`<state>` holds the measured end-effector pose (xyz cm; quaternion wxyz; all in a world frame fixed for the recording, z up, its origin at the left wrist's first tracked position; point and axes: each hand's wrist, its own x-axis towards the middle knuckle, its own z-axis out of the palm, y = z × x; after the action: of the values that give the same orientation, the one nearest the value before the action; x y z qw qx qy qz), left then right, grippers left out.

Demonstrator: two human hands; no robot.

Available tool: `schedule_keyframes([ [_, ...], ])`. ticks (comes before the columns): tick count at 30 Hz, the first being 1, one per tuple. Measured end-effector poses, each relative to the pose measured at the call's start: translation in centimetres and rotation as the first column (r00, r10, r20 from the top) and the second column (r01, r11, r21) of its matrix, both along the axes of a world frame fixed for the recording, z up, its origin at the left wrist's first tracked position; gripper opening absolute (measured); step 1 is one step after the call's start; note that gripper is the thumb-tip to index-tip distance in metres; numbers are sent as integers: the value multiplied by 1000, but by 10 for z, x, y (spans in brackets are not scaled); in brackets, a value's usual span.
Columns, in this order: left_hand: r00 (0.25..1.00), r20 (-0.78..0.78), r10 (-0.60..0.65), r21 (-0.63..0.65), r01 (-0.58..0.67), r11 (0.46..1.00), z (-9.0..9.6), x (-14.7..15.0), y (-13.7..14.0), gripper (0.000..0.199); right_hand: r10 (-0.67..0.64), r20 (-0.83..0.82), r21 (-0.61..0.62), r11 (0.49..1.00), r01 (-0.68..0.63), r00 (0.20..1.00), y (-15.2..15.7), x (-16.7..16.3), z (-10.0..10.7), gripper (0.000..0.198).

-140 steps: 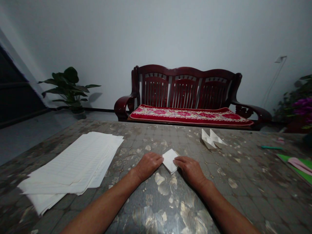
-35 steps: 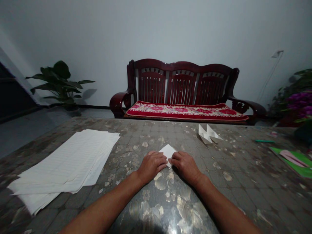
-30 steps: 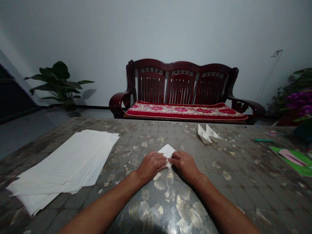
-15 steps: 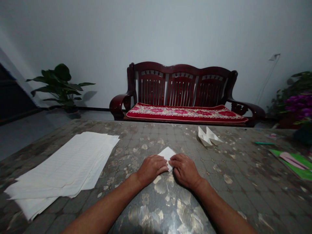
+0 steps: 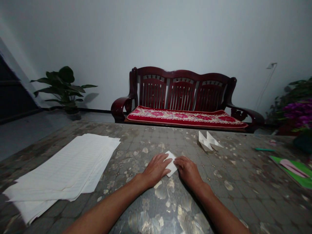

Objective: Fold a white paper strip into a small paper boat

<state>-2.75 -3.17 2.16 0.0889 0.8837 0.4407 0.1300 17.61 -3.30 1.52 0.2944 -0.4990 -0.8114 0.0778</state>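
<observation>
A small folded piece of white paper (image 5: pixel 172 166) lies on the table between my hands. My left hand (image 5: pixel 157 169) rests on its left side, fingers spread and lying over the paper. On the other side, my right hand (image 5: pixel 188 169) has its fingers drawn together at the paper's right edge; the exact grip of the thumb is hidden. Farther back and to the right stand two folded white paper shapes with pointed tips (image 5: pixel 209 142), close beside each other.
A stack of written paper sheets (image 5: pixel 65 165) covers the table's left side. Toward the right lie a green pen (image 5: pixel 265 149) and a green sheet (image 5: pixel 296 177) with a pink item (image 5: pixel 293 168). Beyond the patterned table (image 5: pixel 117 208) stands a wooden bench (image 5: pixel 181 89).
The paper has turned on the table and looks narrower. My left fingers have spread apart over it, and my right hand has shifted to its right edge. The view has tilted slightly up.
</observation>
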Motion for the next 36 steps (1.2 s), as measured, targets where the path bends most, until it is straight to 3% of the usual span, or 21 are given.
schedule_keyframes([
  [6, 999, -51, -14, -95, 9, 995, 3, -2, 3, 57, -47, -213, -51, 998, 37, 976, 9, 7, -1, 36],
  [9, 999, -41, -3, -104, -1, 995, 5, -1, 1, 62, 60, -82, -26, 998, -62, 995, 10, -1, -2, 47],
  [12, 1000, -3, 9, -99, -9, 995, 2, 0, 1, 68, 170, 133, -97, 983, -157, 976, 8, -14, -4, 59],
  [17, 1000, -30, 10, -106, -13, 994, 1, 0, 1, 71, 166, 317, -184, 977, -111, 934, 3, -20, 0, 63],
  [28, 994, -67, 92, -63, -96, 993, 3, -4, -3, 70, 138, 409, -125, 988, -94, 902, -2, 4, -2, 59],
  [36, 978, -84, 192, -75, -199, 977, 11, -9, -10, 71, 107, 437, -159, 986, -41, 893, -8, 16, 4, 61],
])
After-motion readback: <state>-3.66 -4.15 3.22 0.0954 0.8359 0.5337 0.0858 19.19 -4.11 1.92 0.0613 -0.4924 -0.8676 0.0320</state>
